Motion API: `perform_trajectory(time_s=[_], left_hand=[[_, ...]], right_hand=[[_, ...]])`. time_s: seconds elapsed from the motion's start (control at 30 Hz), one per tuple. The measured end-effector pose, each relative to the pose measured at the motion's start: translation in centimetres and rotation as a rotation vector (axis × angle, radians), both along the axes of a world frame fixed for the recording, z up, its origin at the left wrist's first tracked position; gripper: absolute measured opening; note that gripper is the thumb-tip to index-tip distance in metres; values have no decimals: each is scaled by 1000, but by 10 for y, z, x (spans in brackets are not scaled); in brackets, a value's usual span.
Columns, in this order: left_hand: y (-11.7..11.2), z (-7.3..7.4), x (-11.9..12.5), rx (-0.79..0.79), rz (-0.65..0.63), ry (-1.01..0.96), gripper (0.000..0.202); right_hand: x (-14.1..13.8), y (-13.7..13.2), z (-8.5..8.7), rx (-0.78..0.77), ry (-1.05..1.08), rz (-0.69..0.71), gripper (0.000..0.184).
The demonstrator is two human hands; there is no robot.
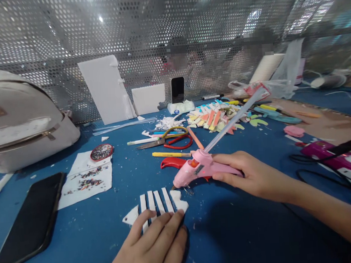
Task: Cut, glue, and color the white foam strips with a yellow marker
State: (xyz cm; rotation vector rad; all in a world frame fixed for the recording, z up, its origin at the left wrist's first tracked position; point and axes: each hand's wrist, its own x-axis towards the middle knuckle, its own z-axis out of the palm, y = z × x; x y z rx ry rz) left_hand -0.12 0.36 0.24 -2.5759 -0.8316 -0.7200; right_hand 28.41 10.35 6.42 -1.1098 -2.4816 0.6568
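My right hand [243, 175] is wrapped round a pink hot glue gun [193, 168], which has a long translucent glue stick [235, 121] rising from its back. The gun's tip points down at the tail of a white fish-skeleton cutout [160, 200] on the blue table. This cutout has a pointed head with a small dark eye, several upright strips and a notched tail. Across its lower part lies my left hand [153, 243], fingers stretched out and resting on the strips; they hide the lower edge. Whether the tip touches the tail, I cannot tell.
Scissors [164, 139], a yellow marker [171, 154] and a pile of coloured scraps [210, 117] lie beyond the gun. A phone [30, 221], a sheet with beads [90, 181] and a backpack [24, 118] are at left. A purple power strip [336, 162] with cables is at right.
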Motion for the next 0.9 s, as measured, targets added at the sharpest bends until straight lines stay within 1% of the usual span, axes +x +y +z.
perform_trajectory(time_s=[0.27, 0.5, 0.7, 0.9], left_hand=[[1, 0, 1, 12, 0, 5, 34], [0, 0, 0, 32, 2, 4, 35], [-1, -1, 0, 17, -2, 48, 36], [-2, -4, 0, 6, 8, 28, 35]], right_hand=[[3, 2, 2, 60, -49, 0, 29], [5, 3, 5, 53, -44, -7, 30], [6, 3, 9, 30, -53, 12, 33], [8, 5, 9, 41, -67, 17, 32]])
